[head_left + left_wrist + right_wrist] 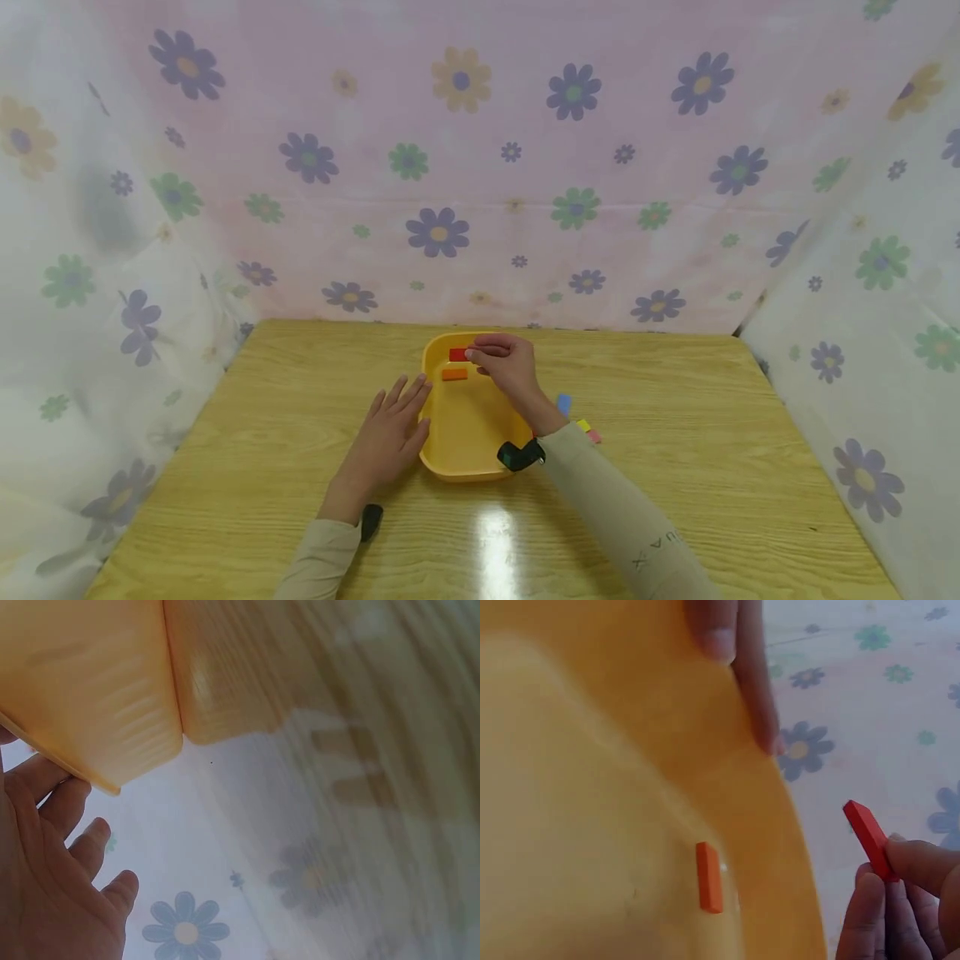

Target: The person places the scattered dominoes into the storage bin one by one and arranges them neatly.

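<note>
Step in hand, as I judge it: setting the red block (457, 355) into the yellow tray (474, 477); I have the right hand (512, 367) over the tray's far end, its fingers (865, 909) and thumb closed in a pinch on one end of the block; the left hand (387, 437) is spread, fingers nearly straight and touching the tray's left rim, no firm hold visible. The red block is in the air, seen over the far-left part of the tray; an orange block (454, 375) lies inside, just nearer; blue (564, 405), yellow (583, 426) and pink (594, 436) pieces lie on the counter (315, 375), right of the tray. Head view: long axis runs left-right across the tray, roughly parallel to the orange block, free end pointing left; the right-wrist view shows it slanting, so I cannot tell whether it is level; next move calls, I think, for lowering it clear of the orange block, then parting the fingers.
</note>
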`<state>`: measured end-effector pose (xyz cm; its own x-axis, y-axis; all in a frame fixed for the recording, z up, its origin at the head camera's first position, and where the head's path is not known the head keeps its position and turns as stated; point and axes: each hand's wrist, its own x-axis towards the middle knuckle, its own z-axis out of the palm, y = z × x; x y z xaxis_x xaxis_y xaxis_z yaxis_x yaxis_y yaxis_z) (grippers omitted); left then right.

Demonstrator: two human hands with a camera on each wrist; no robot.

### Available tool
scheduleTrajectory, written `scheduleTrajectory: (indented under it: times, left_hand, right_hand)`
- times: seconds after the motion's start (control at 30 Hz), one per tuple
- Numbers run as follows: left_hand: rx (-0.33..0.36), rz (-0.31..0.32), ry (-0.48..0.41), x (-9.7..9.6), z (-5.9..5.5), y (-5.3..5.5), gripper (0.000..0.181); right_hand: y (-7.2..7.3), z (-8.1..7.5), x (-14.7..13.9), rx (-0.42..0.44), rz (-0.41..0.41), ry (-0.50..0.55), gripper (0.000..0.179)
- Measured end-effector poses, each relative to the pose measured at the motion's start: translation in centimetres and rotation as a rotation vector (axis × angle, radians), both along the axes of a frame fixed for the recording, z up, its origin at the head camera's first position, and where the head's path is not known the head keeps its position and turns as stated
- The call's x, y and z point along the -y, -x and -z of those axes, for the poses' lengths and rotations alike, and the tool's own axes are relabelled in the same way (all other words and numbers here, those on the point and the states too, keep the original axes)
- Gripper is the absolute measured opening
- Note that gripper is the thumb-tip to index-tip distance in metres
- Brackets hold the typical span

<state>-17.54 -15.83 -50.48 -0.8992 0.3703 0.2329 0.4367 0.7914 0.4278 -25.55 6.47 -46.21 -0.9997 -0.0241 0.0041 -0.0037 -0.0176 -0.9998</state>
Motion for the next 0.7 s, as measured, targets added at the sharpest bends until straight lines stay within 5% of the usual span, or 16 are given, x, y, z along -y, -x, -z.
scheduleTrajectory:
  times: [0.37,0.7]
  left_hand:
    - [-0.010,0.009,-0.001,-0.1,0.1,0.0,0.056]
    - [-0.008,0.005,0.010,-0.1,0.4,-0.2,0.056]
  right_hand:
    - [2.0,2.5,1.2,0.117,-0.064,-0.266,0.032]
    - [1.3,3.7,1.7,0.193,-0.053,-0.498,0.044]
